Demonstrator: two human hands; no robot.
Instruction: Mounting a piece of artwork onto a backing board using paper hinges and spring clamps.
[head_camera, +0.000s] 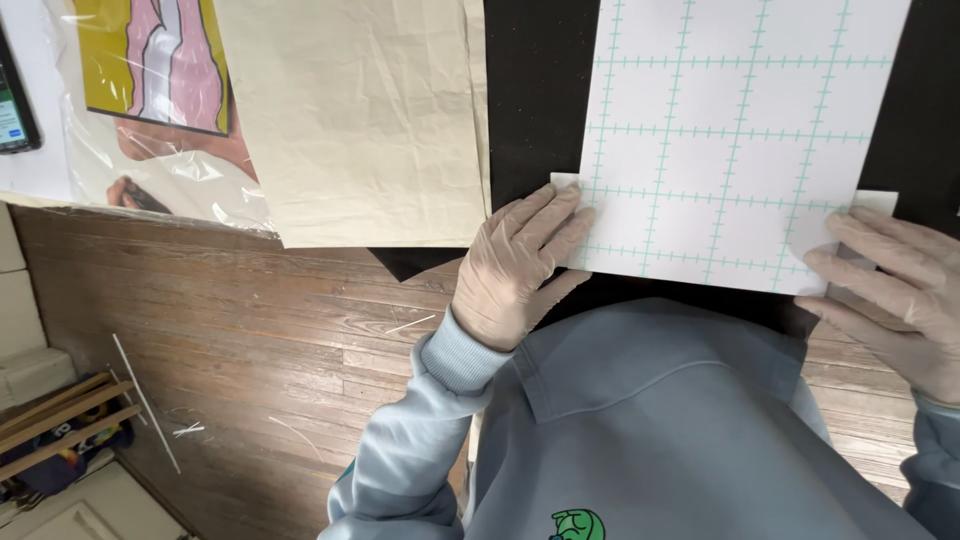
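- Nearest to me, at six o'clock, is my own grey-blue sweatshirt (650, 420), with the wooden floor (250, 330) showing under it and off to eight o'clock.
- My left hand (515, 270), gloved, sits at about ten o'clock from my chest. Its fingers are close together and laid flat on the near left corner of the white gridded sheet (730, 140), with a small pale tab (564, 181) poking out just above the fingertips.
- My right hand (890, 300), also gloved, is at two o'clock, fingers slightly apart and pressed down on the near right corner. Another pale tab (875, 201) shows just past its fingers; I cannot tell whether either hand pinches its tab or only presses beside it.
- The sheet, white with green grid lines, runs away from me toward twelve o'clock and lies on a black board (530, 100) whose edge shows on both sides.
- As I judge it, I am at the step of holding the sheet's near edge square on the board; the next move calls for even pressure from both hands so neither corner slides or lifts.
- Farther off, at eleven o'clock, a cream cloth (360, 120) overlaps the board's left side.
- At ten o'clock lies a colourful picture in a clear plastic sleeve (150, 70), and a dark phone (12, 105) at the far left edge.
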